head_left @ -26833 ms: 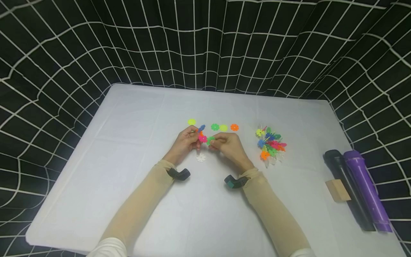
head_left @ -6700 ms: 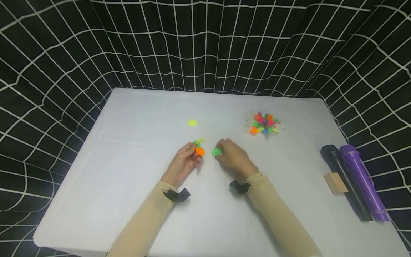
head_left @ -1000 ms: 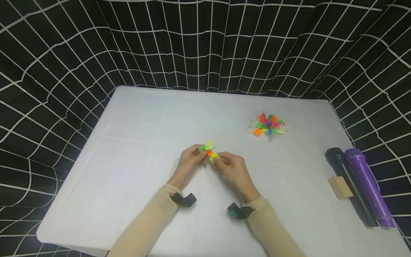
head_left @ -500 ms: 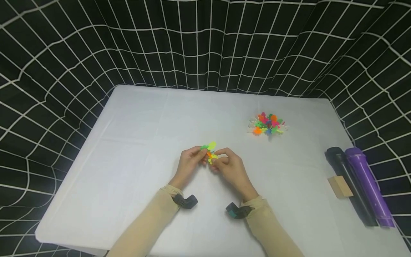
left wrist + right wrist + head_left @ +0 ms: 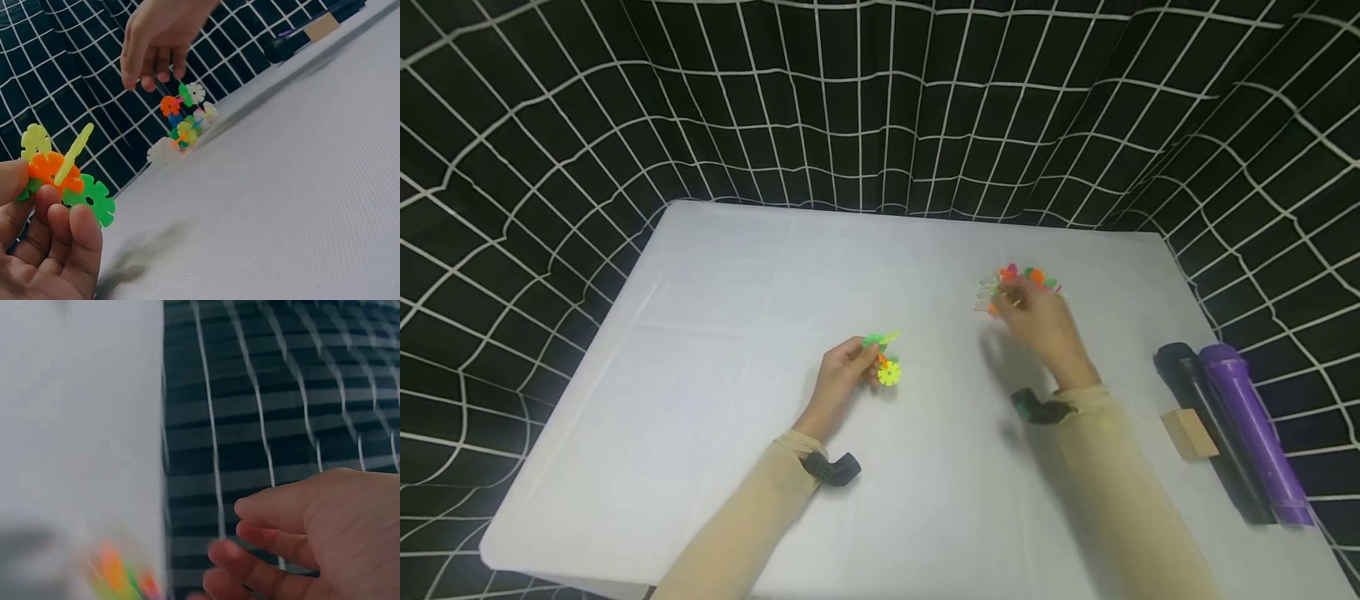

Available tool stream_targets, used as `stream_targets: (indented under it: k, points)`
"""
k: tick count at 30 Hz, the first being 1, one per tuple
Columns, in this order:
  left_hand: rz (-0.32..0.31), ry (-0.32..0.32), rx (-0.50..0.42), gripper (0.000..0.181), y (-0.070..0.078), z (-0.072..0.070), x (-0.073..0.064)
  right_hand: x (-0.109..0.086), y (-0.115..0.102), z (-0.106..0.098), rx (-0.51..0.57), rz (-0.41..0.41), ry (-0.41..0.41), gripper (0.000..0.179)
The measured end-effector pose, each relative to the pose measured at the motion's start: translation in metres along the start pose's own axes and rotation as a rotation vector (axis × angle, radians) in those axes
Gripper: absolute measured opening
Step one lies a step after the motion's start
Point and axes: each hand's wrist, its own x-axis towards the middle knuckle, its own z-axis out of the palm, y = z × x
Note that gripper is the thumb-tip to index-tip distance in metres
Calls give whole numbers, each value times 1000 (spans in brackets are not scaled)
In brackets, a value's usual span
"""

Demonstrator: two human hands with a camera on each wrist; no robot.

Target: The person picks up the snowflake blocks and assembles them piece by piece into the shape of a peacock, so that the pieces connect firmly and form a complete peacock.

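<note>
My left hand point(image 5: 837, 379) pinches a small joined piece of notched plastic flower discs between thumb and fingers, over the middle of the table. In the left wrist view its orange disc point(image 5: 49, 169) sits at the centre, with a green disc point(image 5: 92, 199) and yellow discs slotted into it. My right hand point(image 5: 1047, 327) hovers at a larger multicoloured cluster of the same discs point(image 5: 186, 128), which stands at the back right. Its fingers are loosely bent with nothing between them in the right wrist view. From the head, that hand hides much of the cluster.
At the right edge of the white table point(image 5: 737, 275) lie a black tube point(image 5: 1213, 433) and a purple tube point(image 5: 1255, 433) side by side. A wooden block point(image 5: 1189, 434) rests by the black one. Dark grid-patterned curtain point(image 5: 880, 108) hangs behind the table.
My right hand has let go of the yellow disc on the small piece and moved right and away to the larger cluster. My left hand still holds the small piece, now turned slightly.
</note>
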Motion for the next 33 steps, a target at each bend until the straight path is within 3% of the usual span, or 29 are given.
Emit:
stream_targets:
  k: [3,6,9,12,18,27,33]
  points:
    - [-12,1,-19,31,-1,-2,-1,31,9,-26,-201,75,-28,47]
    - [-34,-8,-41,33,-4,-4,-2,54,16,-38,-337,134,-195,55]
    - [-41,-23,-56,35,-6,-5,-2,68,20,-41,-387,156,-369,59]
    - [-33,-34,-71,33,-5,-4,-2,76,22,-39,-400,162,-447,56]
    - [-28,-36,-85,32,-1,-2,0,87,27,-31,-369,169,-447,42]
    - [-25,-38,-98,22,2,0,1,86,44,-29,-287,133,-411,39]
    - [-32,-37,-89,34,1,0,0,82,51,-28,-252,110,-385,41]
